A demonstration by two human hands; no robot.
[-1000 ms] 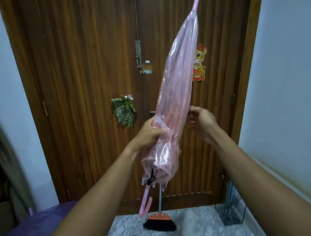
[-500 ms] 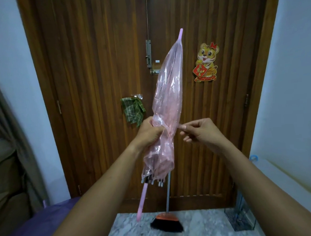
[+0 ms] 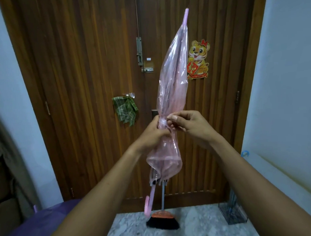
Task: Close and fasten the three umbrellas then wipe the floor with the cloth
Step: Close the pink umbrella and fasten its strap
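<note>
A folded, see-through pink umbrella (image 3: 173, 85) stands upright in front of me, tip up, pink hooked handle hanging near the floor. My left hand (image 3: 152, 134) is clenched around its gathered canopy at mid-height. My right hand (image 3: 190, 125) pinches the strap or plastic at the same spot, fingertips touching the bunched part. A green checked cloth (image 3: 125, 110) hangs on the wooden door (image 3: 88, 67) behind. A purple umbrella canopy (image 3: 40, 224) lies open at the lower left.
A broom (image 3: 162, 217) with an orange head leans against the door on the marble floor (image 3: 196, 225). A clear plastic holder (image 3: 232, 212) stands at the right wall. A tiger sticker (image 3: 198, 59) is on the door. Curtain and furniture fill the left edge.
My right hand has moved in from the right and now pinches the bunched canopy beside my left hand. The umbrella stands more upright and the canopy is drawn tighter.
</note>
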